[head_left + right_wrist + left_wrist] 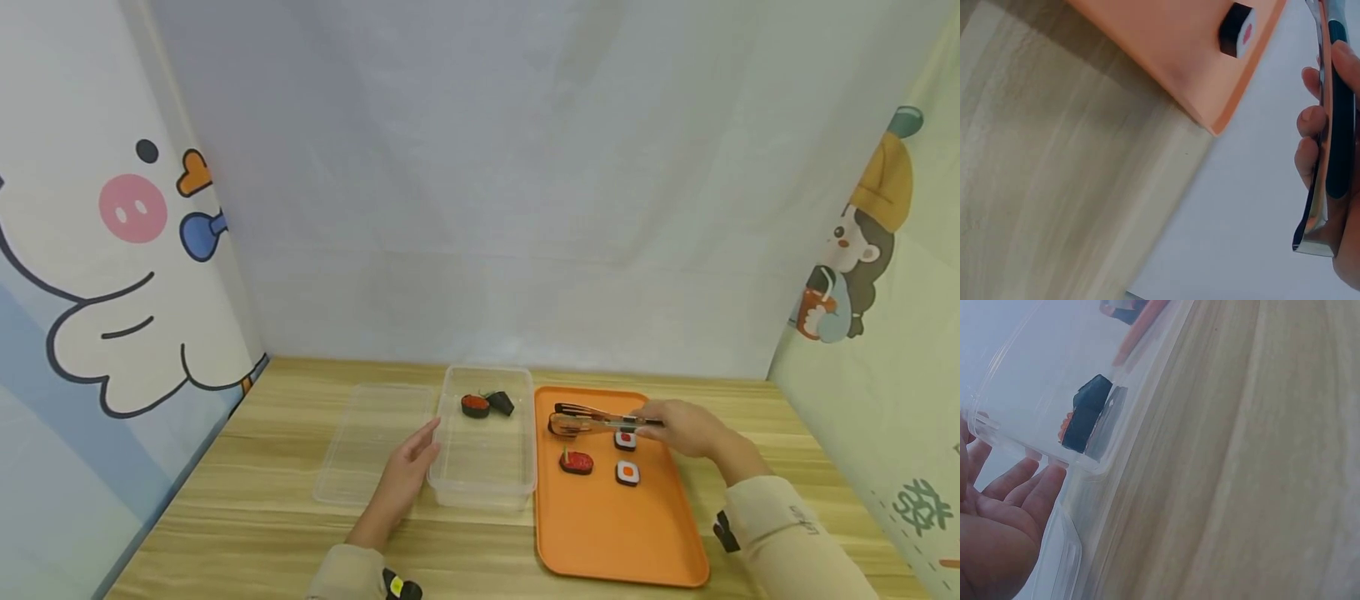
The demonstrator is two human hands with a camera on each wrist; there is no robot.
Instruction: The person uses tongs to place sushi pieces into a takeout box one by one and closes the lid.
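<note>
My left hand rests its extended fingers against the left side of a clear plastic container. At the container's far end lie a toy sushi piece with a red top and a dark cone-shaped piece. My right hand grips metal tongs with dark handles, held above an orange tray. The tongs' tips hang over the tray's far left part; whether they hold something I cannot tell. On the tray sit a red-topped sushi and two white-faced rolls, one orange-centred, the other red-centred.
A clear flat lid lies on the wooden table, left of the container. The tray stands close to the container's right side. A pale curtain hangs behind the table, with printed cloths at both sides.
</note>
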